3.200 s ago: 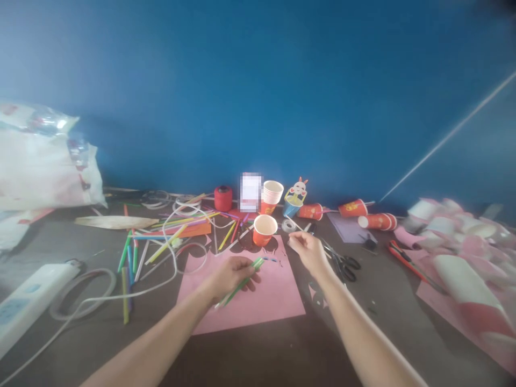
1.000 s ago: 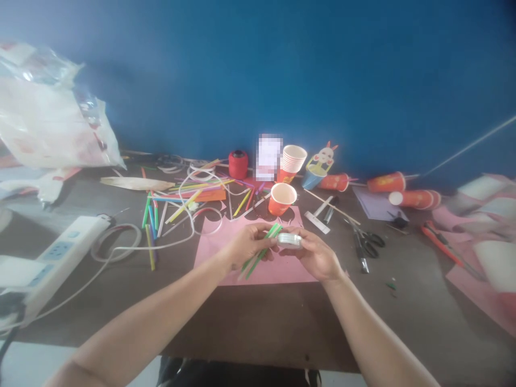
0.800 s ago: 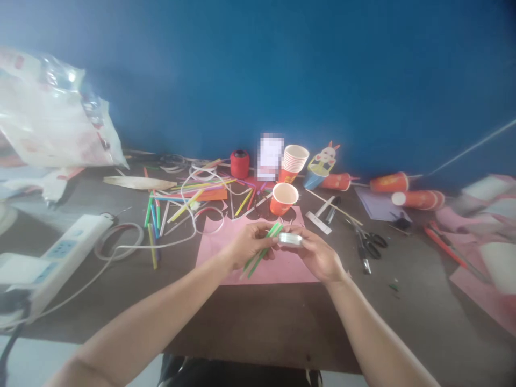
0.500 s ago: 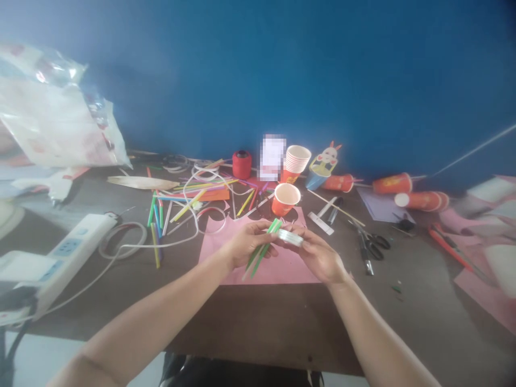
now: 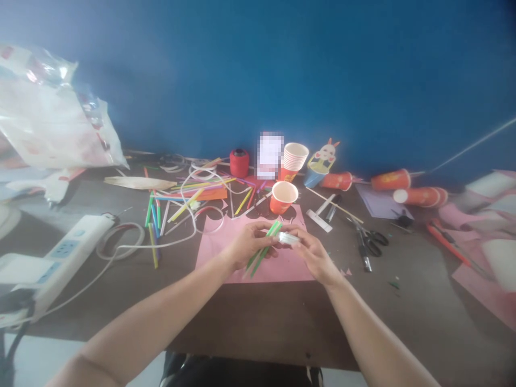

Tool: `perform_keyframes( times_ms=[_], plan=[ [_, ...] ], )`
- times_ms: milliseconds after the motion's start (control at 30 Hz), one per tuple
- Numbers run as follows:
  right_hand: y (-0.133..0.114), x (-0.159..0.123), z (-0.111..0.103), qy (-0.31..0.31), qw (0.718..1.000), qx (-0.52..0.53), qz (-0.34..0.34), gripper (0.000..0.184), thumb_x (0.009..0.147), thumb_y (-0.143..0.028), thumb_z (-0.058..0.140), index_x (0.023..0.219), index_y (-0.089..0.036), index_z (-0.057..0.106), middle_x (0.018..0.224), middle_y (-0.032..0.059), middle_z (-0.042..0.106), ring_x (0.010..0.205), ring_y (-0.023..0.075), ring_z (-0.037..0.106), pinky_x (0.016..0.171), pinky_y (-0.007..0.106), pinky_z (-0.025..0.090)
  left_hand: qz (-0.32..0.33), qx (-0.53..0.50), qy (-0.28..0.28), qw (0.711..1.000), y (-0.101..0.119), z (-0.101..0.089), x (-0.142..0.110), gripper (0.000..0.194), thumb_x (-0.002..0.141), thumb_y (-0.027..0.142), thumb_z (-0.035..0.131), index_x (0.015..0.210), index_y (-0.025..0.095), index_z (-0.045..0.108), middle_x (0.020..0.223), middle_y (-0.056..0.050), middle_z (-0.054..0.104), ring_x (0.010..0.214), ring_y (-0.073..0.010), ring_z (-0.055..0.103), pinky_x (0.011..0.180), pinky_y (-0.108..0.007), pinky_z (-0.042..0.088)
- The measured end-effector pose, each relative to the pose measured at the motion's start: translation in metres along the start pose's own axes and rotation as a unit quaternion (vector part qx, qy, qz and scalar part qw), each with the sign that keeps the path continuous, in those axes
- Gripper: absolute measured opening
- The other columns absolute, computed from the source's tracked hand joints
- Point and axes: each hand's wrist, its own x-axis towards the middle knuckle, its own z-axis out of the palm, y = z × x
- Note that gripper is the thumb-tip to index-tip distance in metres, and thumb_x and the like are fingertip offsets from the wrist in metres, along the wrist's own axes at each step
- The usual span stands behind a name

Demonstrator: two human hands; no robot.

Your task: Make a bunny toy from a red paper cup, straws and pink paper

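My left hand [image 5: 245,248] is closed on a few green straws [image 5: 260,260], which slant down toward me. The fingers of my right hand [image 5: 318,257] pinch a small white roll of tape [image 5: 288,239]. The roll is close against the upper part of the straws; I cannot tell whether it touches them. Both hands are above a sheet of pink paper [image 5: 290,273] whose far edge is cut in curves. Just beyond them a red paper cup [image 5: 283,205] stands upright with its mouth up.
Loose coloured straws [image 5: 183,207] and a white cable [image 5: 161,246] lie left, near a power strip [image 5: 72,258] and a glue gun [image 5: 56,185]. Stacked cups [image 5: 295,158] and a rabbit-decorated blue cup [image 5: 316,174] stand behind. Scissors [image 5: 373,242] and a red utility knife [image 5: 447,242] lie right.
The roll of tape has turned slightly in my right fingers and sits a little closer to my left hand. The whole view has shifted slightly.
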Motion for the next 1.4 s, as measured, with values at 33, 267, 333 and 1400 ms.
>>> perform_keyframes(
  times_ms=[33, 267, 333, 1400],
  plan=[
    [0.000, 0.000, 0.001, 0.004, 1.000, -0.011, -0.003, 0.016, 0.086, -0.034, 0.052, 0.092, -0.021, 0.060, 0.119, 0.0074, 0.052, 0.105, 0.0223, 0.052, 0.090, 0.039, 0.043, -0.002, -0.003, -0.002, 1.000, 0.000, 0.001, 0.000, 0.036, 0.068, 0.030, 0.074, 0.096, 0.013, 0.058, 0.070, -0.004, 0.067, 0.054, -0.0125, 0.063, 0.053, -0.023, 0.046],
    [-0.001, -0.001, 0.001, -0.012, 0.999, 0.030, -0.012, 0.017, 0.087, -0.034, 0.048, 0.086, -0.022, 0.059, 0.116, 0.0066, 0.053, 0.106, 0.0232, 0.050, 0.093, 0.041, 0.039, -0.012, -0.025, -0.020, 0.999, -0.004, 0.000, -0.001, 0.032, 0.073, 0.030, 0.070, 0.097, 0.014, 0.057, 0.072, -0.005, 0.066, 0.056, -0.0125, 0.063, 0.053, -0.022, 0.045],
    [-0.001, -0.002, 0.000, -0.020, 0.999, 0.029, -0.010, 0.020, 0.087, -0.036, 0.045, 0.089, -0.022, 0.059, 0.117, 0.0071, 0.053, 0.109, 0.0245, 0.049, 0.094, 0.043, 0.038, -0.008, -0.025, -0.022, 0.999, -0.004, -0.001, -0.001, 0.032, 0.072, 0.029, 0.070, 0.097, 0.014, 0.057, 0.070, -0.004, 0.066, 0.056, -0.0125, 0.063, 0.053, -0.022, 0.045],
    [-0.009, -0.006, 0.015, 0.171, 0.912, -0.348, -0.132, 0.026, 0.072, -0.040, 0.069, 0.075, -0.020, 0.054, 0.097, 0.0054, 0.047, 0.082, 0.0181, 0.053, 0.072, 0.032, 0.046, 0.174, 0.246, 0.078, 0.950, -0.007, 0.013, -0.007, 0.025, 0.083, 0.036, 0.056, 0.091, 0.015, 0.066, 0.076, -0.002, 0.065, 0.063, -0.0113, 0.058, 0.060, -0.022, 0.046]
  ],
)
